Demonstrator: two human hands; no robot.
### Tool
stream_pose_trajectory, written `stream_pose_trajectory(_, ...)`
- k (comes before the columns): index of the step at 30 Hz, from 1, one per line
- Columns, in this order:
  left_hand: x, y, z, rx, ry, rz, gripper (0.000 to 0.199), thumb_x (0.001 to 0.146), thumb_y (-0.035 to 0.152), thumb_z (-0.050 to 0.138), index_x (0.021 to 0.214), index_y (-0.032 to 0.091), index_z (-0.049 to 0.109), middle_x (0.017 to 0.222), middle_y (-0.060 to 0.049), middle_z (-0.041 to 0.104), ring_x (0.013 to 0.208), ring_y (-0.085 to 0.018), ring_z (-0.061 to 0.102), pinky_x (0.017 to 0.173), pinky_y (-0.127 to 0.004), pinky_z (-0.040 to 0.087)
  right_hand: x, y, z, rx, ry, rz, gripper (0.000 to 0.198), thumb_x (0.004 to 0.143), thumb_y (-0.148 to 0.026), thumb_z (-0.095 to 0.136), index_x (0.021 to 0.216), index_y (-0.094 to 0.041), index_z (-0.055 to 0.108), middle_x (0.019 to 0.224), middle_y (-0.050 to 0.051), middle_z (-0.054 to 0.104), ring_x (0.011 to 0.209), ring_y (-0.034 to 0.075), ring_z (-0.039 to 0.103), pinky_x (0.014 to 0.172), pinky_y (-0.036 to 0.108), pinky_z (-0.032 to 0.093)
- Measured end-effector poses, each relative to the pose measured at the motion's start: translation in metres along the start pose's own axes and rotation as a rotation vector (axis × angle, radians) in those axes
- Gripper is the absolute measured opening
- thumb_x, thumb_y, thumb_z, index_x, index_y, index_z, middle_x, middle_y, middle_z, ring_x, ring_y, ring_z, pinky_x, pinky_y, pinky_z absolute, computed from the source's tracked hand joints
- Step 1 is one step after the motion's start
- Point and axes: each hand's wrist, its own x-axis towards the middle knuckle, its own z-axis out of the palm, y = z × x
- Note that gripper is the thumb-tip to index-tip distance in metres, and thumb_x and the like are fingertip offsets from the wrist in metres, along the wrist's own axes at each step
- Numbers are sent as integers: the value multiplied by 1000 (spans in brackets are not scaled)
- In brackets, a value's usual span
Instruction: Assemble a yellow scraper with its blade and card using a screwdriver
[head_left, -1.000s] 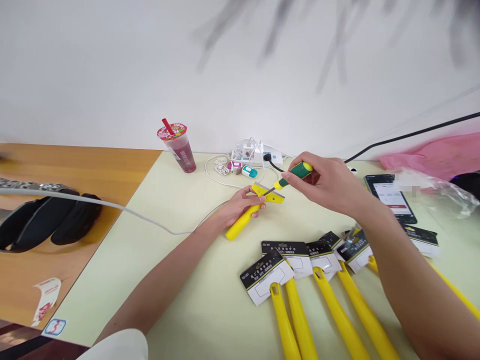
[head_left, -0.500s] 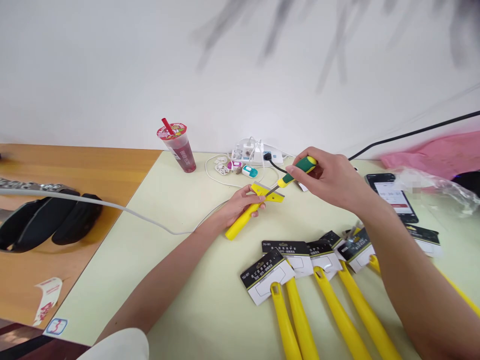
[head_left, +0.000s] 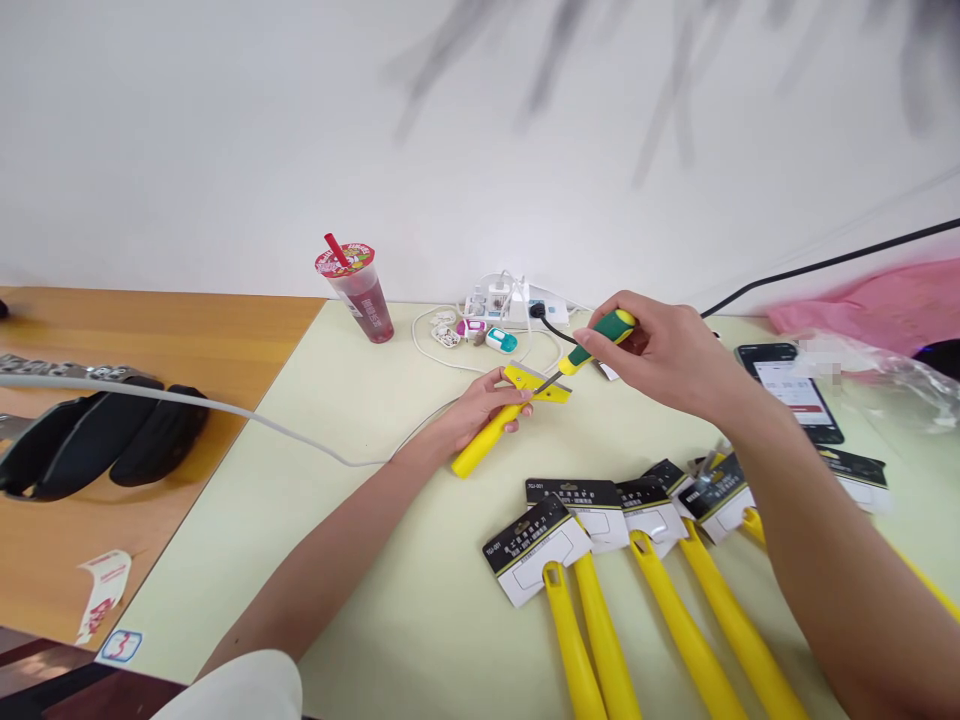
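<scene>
My left hand (head_left: pixel 484 408) is closed around a yellow scraper (head_left: pixel 484 446) near its head, with the handle slanting down toward me. In my right hand (head_left: pixel 664 350) is a green and yellow screwdriver (head_left: pixel 600 342), gripped by its handle. Its shaft points down and left, and the tip meets the scraper near the head; the exact contact spot is too small to make out. Several more yellow scrapers (head_left: pixel 675 610) lie at the front right, their heads covered by black and white cards (head_left: pixel 536 545).
A cup with a red straw (head_left: pixel 366 300) stands by the wall. Behind my hands sit a power strip (head_left: pixel 551 308), cables and a teal-and-white small item (head_left: pixel 501 340). A phone (head_left: pixel 799 390) and clear plastic wrap (head_left: pixel 885 375) lie right. Black cases (head_left: pixel 105 440) rest on the wooden table.
The whole view has shifted very slightly. Both hands keep their grips, and the screwdriver stays against the scraper in nearly the same pose.
</scene>
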Motion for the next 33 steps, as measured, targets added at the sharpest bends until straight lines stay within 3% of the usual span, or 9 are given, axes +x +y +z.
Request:
stream_pose_trajectory(10,3,-4,-4,10,-19,19,56,76,28,104,115,20,65,107,-6,75,78,-12,70,53,-22,43,-2,1,0,14,8,-18,47,102,-76,69,96,-29,70,63,0,69,53,20,59,57,37,44)
stream_pose_trajectory(17,1,-4,-7,15,-28,16,56,75,30,105,111,20,64,106,-5,75,77,-11,69,53,-22,42,-2,-3,-6,36,86,3,49,100,-76,71,92,-28,68,67,2,68,53,19,59,56,36,45)
stream_pose_trajectory(25,1,-1,-3,30,-25,15,58,72,30,105,112,20,64,100,-4,74,75,-11,68,52,-22,41,0,-1,-2,9,52,2,48,100,-76,71,94,-28,70,68,2,70,57,21,63,57,36,43)
stream_pose_trajectory(33,0,-3,-5,34,-42,21,57,74,30,104,111,21,62,102,-4,74,76,-11,68,53,-22,41,5,7,1,69,50,13,51,97,-79,72,90,-29,69,69,2,70,54,19,57,53,35,42)
